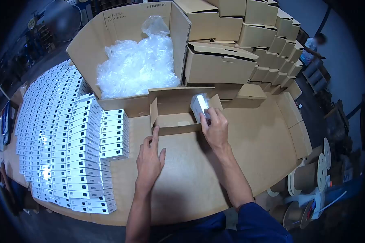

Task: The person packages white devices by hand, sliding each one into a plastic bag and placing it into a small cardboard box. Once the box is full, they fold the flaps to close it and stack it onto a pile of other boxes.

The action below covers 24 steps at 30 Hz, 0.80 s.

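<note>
An open cardboard box [176,130] lies in front of me, its inside mostly bare. My right hand [215,128] grips a small white box in a clear plastic bag [199,106], held tilted at the right end of the cardboard box. Part of the white box is hidden by the fingers. My left hand [151,156] is at the cardboard box's front left corner, index finger stretched to its edge and thumb apart, holding nothing.
Many white boxes [83,154] stand in stacked rows on the left. Behind is a large carton [127,20] filled with clear plastic bags [136,65]. Closed cardboard boxes [219,67] are piled at the back right. Cable spools [306,178] stand beyond the right edge; a person [312,48] is further off.
</note>
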{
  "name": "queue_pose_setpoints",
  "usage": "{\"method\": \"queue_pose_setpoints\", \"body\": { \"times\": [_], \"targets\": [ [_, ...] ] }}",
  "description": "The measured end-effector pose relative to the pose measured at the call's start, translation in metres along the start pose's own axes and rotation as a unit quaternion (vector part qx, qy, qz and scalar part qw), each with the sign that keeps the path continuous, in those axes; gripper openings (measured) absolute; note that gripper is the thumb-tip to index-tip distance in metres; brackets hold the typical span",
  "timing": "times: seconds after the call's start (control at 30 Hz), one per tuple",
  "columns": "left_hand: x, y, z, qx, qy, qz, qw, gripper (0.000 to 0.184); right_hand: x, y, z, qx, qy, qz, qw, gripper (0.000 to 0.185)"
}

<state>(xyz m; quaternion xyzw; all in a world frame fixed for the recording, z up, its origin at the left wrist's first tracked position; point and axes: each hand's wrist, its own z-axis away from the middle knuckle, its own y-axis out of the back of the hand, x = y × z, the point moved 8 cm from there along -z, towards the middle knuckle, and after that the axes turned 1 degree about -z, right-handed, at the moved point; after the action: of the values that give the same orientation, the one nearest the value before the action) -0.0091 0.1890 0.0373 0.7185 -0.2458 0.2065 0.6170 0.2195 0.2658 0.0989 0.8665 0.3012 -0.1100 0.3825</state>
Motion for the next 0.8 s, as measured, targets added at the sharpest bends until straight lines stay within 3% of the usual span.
{"method": "queue_pose_setpoints", "body": {
  "times": [0.17, 0.43, 0.5, 0.57, 0.63, 0.67, 0.8],
  "targets": [
    [0.001, 0.002, 0.0, 0.037, -0.019, -0.046, 0.998, 0.088, 0.01, -0.01, 0.007, -0.016, -0.033, 0.038, 0.999, 0.015],
    [0.006, 0.006, 0.001, -0.012, 0.014, 0.001, 1.0, 0.083, 0.006, -0.014, 0.012, -0.059, -0.086, 0.134, 0.986, 0.013],
    [0.007, 0.005, 0.003, -0.01, 0.017, 0.013, 1.0, 0.082, 0.005, -0.01, 0.018, -0.112, -0.131, 0.135, 0.976, 0.025],
    [0.007, 0.007, 0.011, 0.021, -0.013, 0.031, 0.999, 0.08, -0.016, -0.004, 0.028, -0.077, -0.062, 0.125, 0.987, 0.035],
    [0.009, 0.021, 0.027, 0.055, -0.06, 0.04, 0.996, 0.078, -0.039, 0.007, 0.034, -0.023, -0.08, 0.004, 0.997, 0.04],
    [0.009, 0.033, 0.04, 0.088, -0.063, 0.04, 0.993, 0.069, -0.053, 0.007, 0.038, -0.005, -0.039, -0.016, 0.999, 0.04],
    [-0.027, 0.067, 0.086, 0.182, -0.024, 0.023, 0.983, 0.05, -0.121, -0.036, 0.054, -0.203, 0.112, -0.151, 0.961, 0.042]
  ]
}}
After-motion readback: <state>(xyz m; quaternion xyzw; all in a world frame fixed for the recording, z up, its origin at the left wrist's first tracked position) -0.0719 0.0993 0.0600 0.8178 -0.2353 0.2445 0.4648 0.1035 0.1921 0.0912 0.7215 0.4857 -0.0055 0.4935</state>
